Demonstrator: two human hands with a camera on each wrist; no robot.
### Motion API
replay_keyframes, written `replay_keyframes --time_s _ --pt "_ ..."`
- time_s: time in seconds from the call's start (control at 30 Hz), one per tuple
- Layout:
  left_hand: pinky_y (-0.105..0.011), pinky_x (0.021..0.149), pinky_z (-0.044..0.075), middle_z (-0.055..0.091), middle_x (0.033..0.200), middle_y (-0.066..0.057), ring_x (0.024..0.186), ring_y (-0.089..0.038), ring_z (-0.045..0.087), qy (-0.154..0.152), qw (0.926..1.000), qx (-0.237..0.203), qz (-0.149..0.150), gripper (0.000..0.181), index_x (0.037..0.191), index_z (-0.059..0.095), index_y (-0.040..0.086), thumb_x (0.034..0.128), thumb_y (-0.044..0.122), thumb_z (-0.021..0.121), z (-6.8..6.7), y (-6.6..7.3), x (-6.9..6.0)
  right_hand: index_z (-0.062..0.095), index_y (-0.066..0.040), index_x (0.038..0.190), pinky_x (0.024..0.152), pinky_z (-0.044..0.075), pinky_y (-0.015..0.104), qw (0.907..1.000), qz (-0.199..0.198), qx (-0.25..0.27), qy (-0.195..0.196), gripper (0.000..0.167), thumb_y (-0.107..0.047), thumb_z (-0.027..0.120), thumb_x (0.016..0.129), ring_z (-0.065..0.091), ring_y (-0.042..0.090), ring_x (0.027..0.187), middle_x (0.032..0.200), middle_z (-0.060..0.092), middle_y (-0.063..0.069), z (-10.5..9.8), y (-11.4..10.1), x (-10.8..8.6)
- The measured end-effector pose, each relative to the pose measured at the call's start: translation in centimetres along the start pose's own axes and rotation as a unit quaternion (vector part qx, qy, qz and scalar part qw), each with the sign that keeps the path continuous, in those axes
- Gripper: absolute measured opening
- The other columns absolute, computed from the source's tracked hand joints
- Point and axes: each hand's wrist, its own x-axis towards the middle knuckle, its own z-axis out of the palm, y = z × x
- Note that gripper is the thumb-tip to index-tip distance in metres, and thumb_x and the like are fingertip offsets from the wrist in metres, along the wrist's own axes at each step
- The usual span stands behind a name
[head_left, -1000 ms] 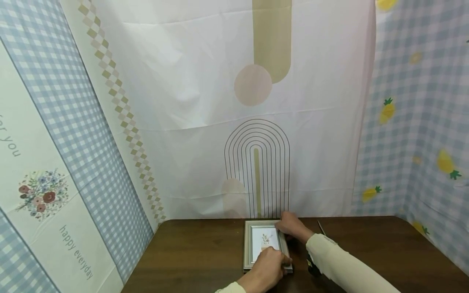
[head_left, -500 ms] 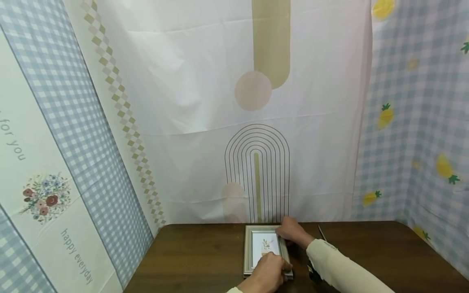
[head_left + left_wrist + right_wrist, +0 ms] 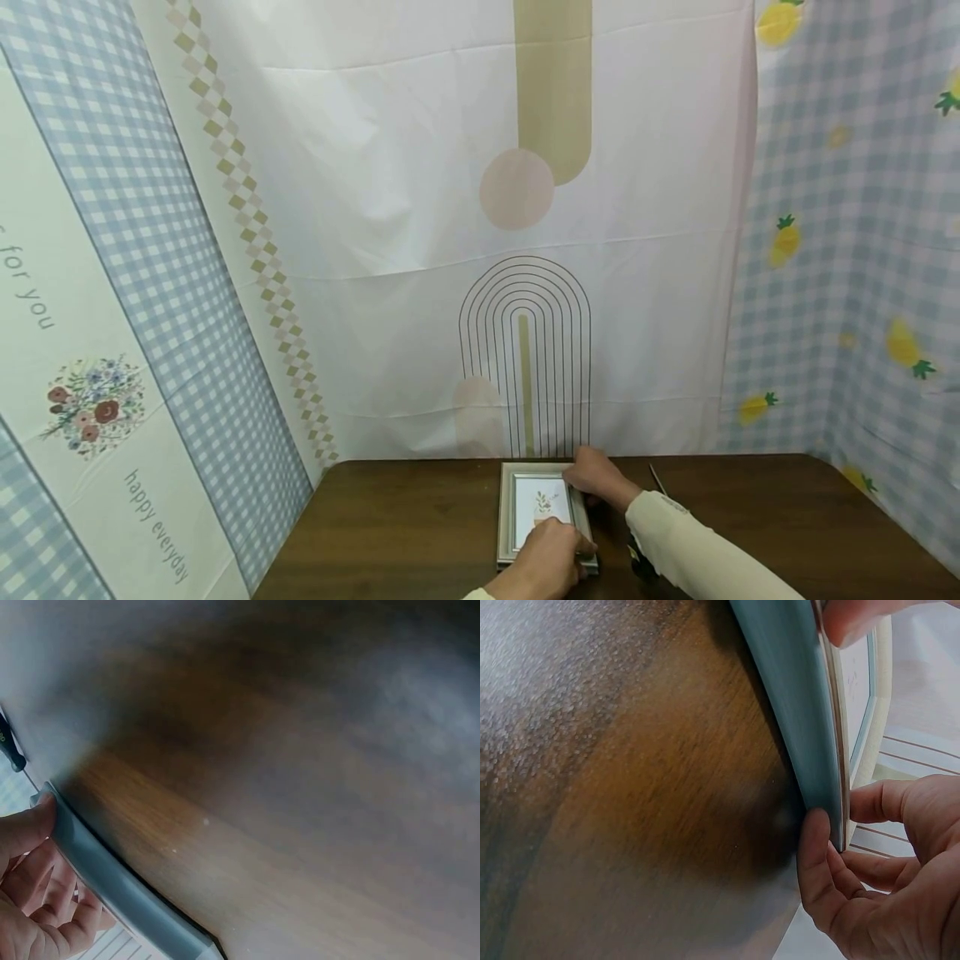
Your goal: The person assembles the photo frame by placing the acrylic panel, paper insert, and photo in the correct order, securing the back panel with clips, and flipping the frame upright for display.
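A picture frame (image 3: 507, 512) with a pale border and a plant print lies face up near the table's back edge. At its near right corner, my left hand (image 3: 542, 558) grips the edge and covers part of the print. The left wrist view has that thumb on the grey-blue side of the frame (image 3: 124, 889), the other fingers bent beside it. My right hand (image 3: 600, 477) holds the far right corner. In the right wrist view, its fingers (image 3: 815, 847) pinch the frame's corner (image 3: 810, 742), and the other thumb touches the side higher up.
On the dark wooden table (image 3: 405, 517), a screwdriver (image 3: 639, 562) with a black and yellow handle lies right of the frame, partly hidden by the right sleeve (image 3: 705, 546). A white patterned cloth (image 3: 375, 333) hangs behind the table, with checked cloths at both sides.
The head view has tilted up slightly, so the table and frame sit lower in it. Both hands keep their places on the picture frame.
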Motion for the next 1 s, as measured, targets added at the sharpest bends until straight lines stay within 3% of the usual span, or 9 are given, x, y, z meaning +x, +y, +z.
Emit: replay_keyframes --time_s 0.2,0.5,0.57,0.6,0.7,0.8,0.83,0.93,1.0 --pt "-0.017 0.065 0.059 0.086 0.1 0.017 0.085 0.008 0.076 0.009 0.9999 0.01 0.011 0.033 0.111 0.092 0.03 0.0819 0.015 0.094 0.2 -0.1 0.0 0.043 -0.017 0.071 0.045 0.057 0.036 1.0 0.002 -0.008 0.003 0.026 -0.004 0.063 0.082 0.061 0.023 0.055 0.069 0.049 0.003 0.2 0.2 0.3" --pt "-0.016 0.063 0.058 0.087 0.103 0.013 0.086 0.005 0.077 -0.014 0.9999 0.003 -0.005 0.03 0.113 0.092 0.024 0.0851 0.012 0.093 -4.3 2.6 0.0 0.049 -0.011 0.076 0.046 0.059 0.039 0.9999 0.008 0.0 -0.006 0.016 -0.005 0.063 0.082 0.064 0.027 0.061 0.074 0.053 0.007 -0.5 -0.1 0.0" --pt "-0.014 0.062 0.055 0.087 0.101 0.014 0.084 0.005 0.075 -0.028 0.9994 0.002 -0.018 0.03 0.111 0.092 0.024 0.0837 0.012 0.094 -4.9 3.1 0.1 0.053 -0.008 0.078 0.048 0.061 0.04 0.9998 0.011 0.005 -0.012 0.012 -0.004 0.064 0.082 0.065 0.028 0.063 0.076 0.056 0.01 -0.7 0.0 0.0" --pt "-0.014 0.062 0.054 0.087 0.1 0.014 0.082 0.005 0.074 -0.036 0.999 -0.001 -0.024 0.027 0.109 0.092 0.025 0.0847 0.013 0.094 -5.2 3.3 0.2 0.053 -0.009 0.079 0.046 0.059 0.038 0.9998 -0.006 0.009 -0.015 0.011 -0.007 0.063 0.083 0.064 0.027 0.061 0.076 0.056 0.01 -0.5 0.8 0.6" --pt "-0.015 0.068 0.056 0.086 0.1 0.013 0.086 0.003 0.073 -0.051 0.9972 -0.018 -0.051 0.023 0.112 0.09 0.023 0.0891 0.021 0.092 -6.1 3.6 0.5 0.051 -0.011 0.074 0.044 0.056 0.035 0.9997 -0.016 0.0 -0.018 0.016 -0.008 0.063 0.084 0.062 0.025 0.056 0.07 0.054 0.007 -1.1 0.8 0.7" --pt "-0.022 0.079 0.061 0.087 0.105 0.008 0.091 -0.005 0.075 -0.034 0.998 -0.015 -0.051 0.026 0.117 0.089 0.019 0.0942 0.03 0.088 -7.3 2.9 1.0 0.053 -0.015 0.07 0.041 0.05 0.031 0.9979 -0.06 -0.016 -0.018 0.022 -0.014 0.065 0.088 0.058 0.02 0.049 0.065 0.054 0.003 -0.4 3.9 4.7" --pt "-0.024 0.082 0.062 0.087 0.107 0.005 0.094 -0.008 0.075 -0.022 0.9984 -0.007 -0.052 0.03 0.121 0.088 0.017 0.0951 0.033 0.086 -7.7 2.4 1.2 0.053 -0.015 0.069 0.042 0.049 0.031 0.9981 -0.053 -0.027 -0.02 0.024 -0.013 0.067 0.088 0.057 0.019 0.048 0.063 0.054 0.003 -0.7 3.8 5.5" --pt "-0.033 0.092 0.064 0.086 0.117 -0.002 0.103 -0.019 0.076 0.004 0.9976 0.025 -0.064 0.039 0.129 0.085 0.014 0.099 0.04 0.08 -9.5 0.9 1.9 0.057 -0.014 0.074 0.042 0.044 0.029 0.9942 -0.099 -0.04 -0.014 0.021 -0.017 0.07 0.089 0.052 0.015 0.047 0.064 0.056 0.001 -1.1 5.5 9.4" --pt "-0.041 0.101 0.063 0.083 0.129 -0.007 0.115 -0.027 0.075 0.009 0.9952 0.035 -0.091 0.047 0.137 0.08 0.013 0.1021 0.044 0.075 -11.1 -0.1 2.5 0.059 -0.013 0.076 0.045 0.042 0.029 0.9926 -0.108 -0.054 -0.003 0.019 -0.02 0.071 0.088 0.049 0.014 0.05 0.065 0.055 0.001 -3.0 3.8 9.2"
